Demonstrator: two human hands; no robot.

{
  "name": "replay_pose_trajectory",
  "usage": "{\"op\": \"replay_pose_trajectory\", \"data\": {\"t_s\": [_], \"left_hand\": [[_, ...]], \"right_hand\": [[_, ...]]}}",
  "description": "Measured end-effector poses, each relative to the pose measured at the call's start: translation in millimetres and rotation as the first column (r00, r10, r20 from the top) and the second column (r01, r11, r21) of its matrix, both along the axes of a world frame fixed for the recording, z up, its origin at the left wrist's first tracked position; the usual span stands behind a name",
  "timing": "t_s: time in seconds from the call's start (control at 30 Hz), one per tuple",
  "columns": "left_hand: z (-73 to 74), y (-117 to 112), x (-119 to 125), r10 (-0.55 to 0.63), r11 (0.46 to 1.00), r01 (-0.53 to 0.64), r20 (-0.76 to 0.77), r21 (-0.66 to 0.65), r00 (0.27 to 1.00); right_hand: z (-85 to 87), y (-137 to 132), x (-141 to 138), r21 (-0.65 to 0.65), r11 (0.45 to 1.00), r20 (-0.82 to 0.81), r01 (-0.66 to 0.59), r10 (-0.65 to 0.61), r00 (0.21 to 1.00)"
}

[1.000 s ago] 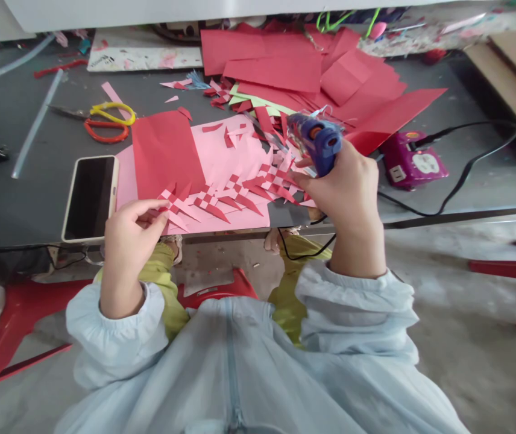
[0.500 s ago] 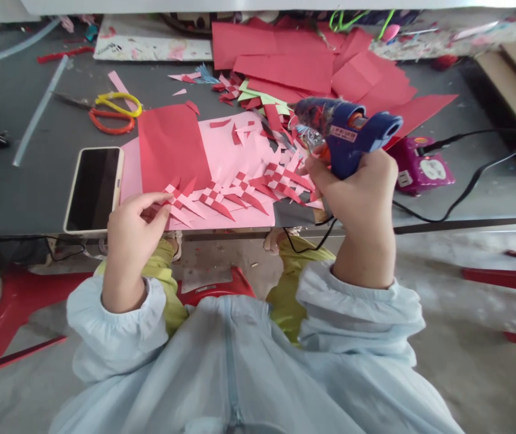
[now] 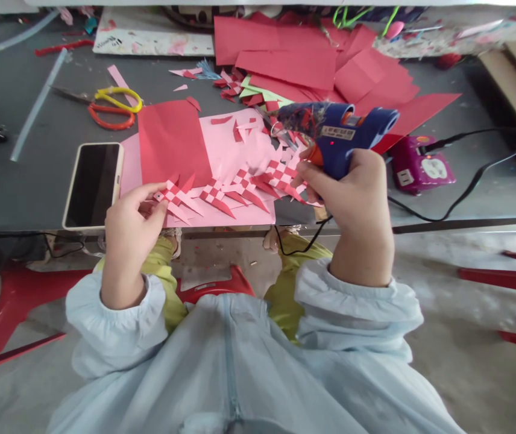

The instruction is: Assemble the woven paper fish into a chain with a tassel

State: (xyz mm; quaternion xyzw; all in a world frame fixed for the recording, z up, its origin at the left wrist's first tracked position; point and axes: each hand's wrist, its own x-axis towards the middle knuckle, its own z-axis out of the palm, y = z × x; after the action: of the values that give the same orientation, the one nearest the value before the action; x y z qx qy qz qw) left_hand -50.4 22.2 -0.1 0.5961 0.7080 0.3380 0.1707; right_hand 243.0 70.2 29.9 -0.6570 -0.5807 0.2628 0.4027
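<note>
My left hand (image 3: pixel 134 217) pinches a woven red-and-pink paper fish (image 3: pixel 173 196) at its left end, over the near edge of a pink sheet (image 3: pixel 185 219). My right hand (image 3: pixel 351 205) is wrapped around the handle of a blue glue gun (image 3: pixel 337 135), whose nozzle end points left above the paper scraps. Between the hands lies a row of more woven paper fish (image 3: pixel 213 193), several in all. A plain red sheet (image 3: pixel 174 141) rests on the pink one behind them.
A phone (image 3: pixel 94 185) lies beside my left hand, with scissors (image 3: pixel 113 108) behind it. Clear glue sticks (image 3: pixel 38 105) are farther left. Red paper (image 3: pixel 285 66) is piled at the back. A purple power block (image 3: pixel 423 166) with a black cable stands at right.
The glue gun has shifted a little left and tilted, its nozzle end now more to the left. My left hand keeps its pinch on the paper fish and has barely moved.
</note>
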Motion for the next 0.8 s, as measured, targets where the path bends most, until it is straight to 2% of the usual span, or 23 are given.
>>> {"op": "replay_pose_trajectory", "data": {"t_s": [0.17,0.43,0.53,0.63,0.73,0.8], "left_hand": [[1.7,-0.3,0.2,0.003,1.000,-0.004,-0.030,-0.023,1.000],[-5.3,0.9,-3.6,0.019,1.000,-0.018,-0.023,0.022,1.000],[-6.5,1.5,-3.7,0.039,0.995,-0.048,0.098,0.087,0.994],[-5.2,2.5,-1.0,0.024,0.990,-0.067,0.324,0.122,0.946],[-4.4,3.1,3.0,-0.016,0.997,-0.021,0.492,0.070,0.871],[-5.2,3.1,5.0,-0.016,1.000,0.004,0.526,0.024,0.851]], "right_hand": [[-7.9,3.5,3.9,0.022,0.997,-0.094,-0.071,0.073,0.993],[-9.9,4.9,5.2,-0.012,0.996,-0.077,-0.090,0.089,0.993],[-8.2,4.7,4.6,-0.027,0.996,-0.057,-0.081,0.080,0.995],[-8.3,5.0,4.4,-0.046,0.997,-0.052,-0.064,0.061,0.997],[-9.3,5.9,3.9,-0.052,0.997,-0.069,-0.059,0.055,0.996],[-9.8,6.6,3.3,-0.057,0.997,-0.066,-0.059,0.055,0.996]]}}
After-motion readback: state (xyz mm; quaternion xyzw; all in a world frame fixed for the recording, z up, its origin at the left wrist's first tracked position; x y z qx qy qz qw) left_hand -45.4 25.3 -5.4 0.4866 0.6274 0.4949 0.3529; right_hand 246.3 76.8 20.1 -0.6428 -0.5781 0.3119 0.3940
